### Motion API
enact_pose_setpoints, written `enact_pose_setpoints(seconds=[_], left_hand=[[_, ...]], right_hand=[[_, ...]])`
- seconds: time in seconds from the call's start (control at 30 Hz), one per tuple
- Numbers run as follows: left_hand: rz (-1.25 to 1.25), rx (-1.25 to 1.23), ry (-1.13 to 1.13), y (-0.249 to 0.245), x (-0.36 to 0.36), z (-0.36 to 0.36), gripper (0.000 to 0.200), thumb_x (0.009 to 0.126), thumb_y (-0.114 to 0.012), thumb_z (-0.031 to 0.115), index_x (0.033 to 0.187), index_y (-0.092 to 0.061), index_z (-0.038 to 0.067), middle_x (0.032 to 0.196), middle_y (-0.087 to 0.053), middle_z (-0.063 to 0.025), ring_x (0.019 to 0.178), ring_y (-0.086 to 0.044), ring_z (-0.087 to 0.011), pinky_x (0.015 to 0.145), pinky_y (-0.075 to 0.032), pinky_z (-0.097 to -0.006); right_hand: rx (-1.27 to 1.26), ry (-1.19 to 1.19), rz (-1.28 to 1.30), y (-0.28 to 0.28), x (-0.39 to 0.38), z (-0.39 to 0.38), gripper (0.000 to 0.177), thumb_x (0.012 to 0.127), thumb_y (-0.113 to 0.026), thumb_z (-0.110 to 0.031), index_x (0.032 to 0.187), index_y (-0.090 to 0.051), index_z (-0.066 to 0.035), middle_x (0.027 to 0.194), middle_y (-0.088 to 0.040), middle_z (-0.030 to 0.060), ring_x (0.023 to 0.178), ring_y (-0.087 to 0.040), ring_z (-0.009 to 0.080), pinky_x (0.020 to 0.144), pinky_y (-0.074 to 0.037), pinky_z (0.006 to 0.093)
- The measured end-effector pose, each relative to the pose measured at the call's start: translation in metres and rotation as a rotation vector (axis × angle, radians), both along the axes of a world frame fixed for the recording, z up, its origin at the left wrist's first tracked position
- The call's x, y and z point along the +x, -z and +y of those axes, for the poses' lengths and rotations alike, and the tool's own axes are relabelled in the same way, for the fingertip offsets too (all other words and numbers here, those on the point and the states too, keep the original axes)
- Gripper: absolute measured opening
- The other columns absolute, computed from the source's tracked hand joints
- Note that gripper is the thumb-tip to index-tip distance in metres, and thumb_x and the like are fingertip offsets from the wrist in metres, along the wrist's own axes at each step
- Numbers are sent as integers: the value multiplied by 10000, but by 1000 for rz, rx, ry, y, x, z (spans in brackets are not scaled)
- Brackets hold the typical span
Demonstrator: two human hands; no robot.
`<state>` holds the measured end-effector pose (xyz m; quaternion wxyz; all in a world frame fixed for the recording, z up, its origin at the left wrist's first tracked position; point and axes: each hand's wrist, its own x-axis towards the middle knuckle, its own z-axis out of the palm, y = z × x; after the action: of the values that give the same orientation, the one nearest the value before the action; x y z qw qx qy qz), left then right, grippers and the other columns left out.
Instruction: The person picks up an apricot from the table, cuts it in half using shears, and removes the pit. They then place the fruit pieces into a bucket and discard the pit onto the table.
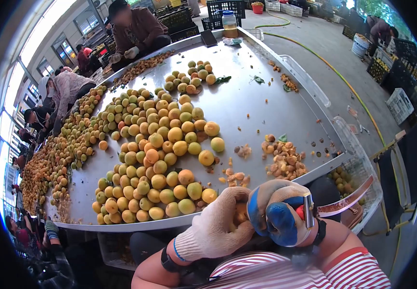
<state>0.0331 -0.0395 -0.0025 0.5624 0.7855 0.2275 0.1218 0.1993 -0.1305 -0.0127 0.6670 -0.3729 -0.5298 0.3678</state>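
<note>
a heap of yellow fruit (160, 159) covers the left of the metal worktop (266, 106). at its near edge the left hand (215, 229), in a white knit glove, curls tight around one fruit (240, 215), which is mostly hidden, so its long axis cannot be told. touching it, the blue-gloved right hand (276, 215) is fisted around a red-handled tool (308, 210). the tool's metal strip stands upright, the rest buried in the fist.

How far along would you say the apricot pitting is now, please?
Done: a small heap of pits lies on the metal table. In hand: the left hand holds one apricot, the right hand a red-handled tool. Left: the large pile of whole apricots, seemingly most of the work.
</note>
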Motion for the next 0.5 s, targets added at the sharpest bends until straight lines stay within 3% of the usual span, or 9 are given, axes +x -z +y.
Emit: enact_pose_setpoints(seconds=[0.1,0.27,0.33,0.4,0.43,0.47,0.5], left_hand=[[4,19,-11,5,1,1,509,859,-699,133,1293,-466,5,1085,-650,-146,998,-660,-209,878,-523,-329],[-21,-66,-6,19,4,2,495,862,-685,111,1290,-463,1,995,-641,-97,911,-645,-166,838,-528,-313],[12,24,3,20,5,5,486,864,-671,94,1295,-463,10,965,-624,-74,877,-624,-132,826,-524,-294],[-9,-41,-59,23,9,4,496,860,-694,108,1294,-472,15,995,-629,-81,898,-623,-128,836,-521,-288],[-30,-109,-121,25,10,4,505,857,-716,122,1292,-481,20,1024,-634,-88,920,-622,-123,847,-517,-283],[-34,-104,-122,26,10,6,505,857,-716,122,1292,-481,20,1024,-634,-88,920,-622,-123,847,-517,-283],[-23,-25,-155,26,10,9,516,851,-740,138,1288,-490,21,1060,-634,-95,953,-616,-121,868,-509,-277]], right_hand=[[-47,53,-124,12,0,-2,125,836,-675,-75,942,-688,-10,879,-656,123,734,-671,275,668,-571,378],[-96,43,-161,34,-1,5,338,782,-706,-60,1113,-659,-12,966,-649,141,850,-664,340,790,-566,459],[-168,33,-262,46,0,6,345,813,-693,-47,1149,-644,13,995,-647,141,912,-656,303,840,-552,465],[-70,82,255,64,-6,18,226,905,-628,-34,1124,-642,21,987,-659,138,847,-667,235,744,-568,384],[-119,-16,665,46,-11,26,193,1014,-548,-168,940,-630,-10,850,-631,107,671,-625,172,577,-520,286],[-114,-19,661,41,-7,32,193,1014,-548,-168,940,-630,-10,850,-631,107,671,-625,172,577,-520,286],[-22,-57,684,36,-2,38,288,1033,-514,-239,831,-569,-41,772,-582,91,587,-566,161,512,-460,266]])
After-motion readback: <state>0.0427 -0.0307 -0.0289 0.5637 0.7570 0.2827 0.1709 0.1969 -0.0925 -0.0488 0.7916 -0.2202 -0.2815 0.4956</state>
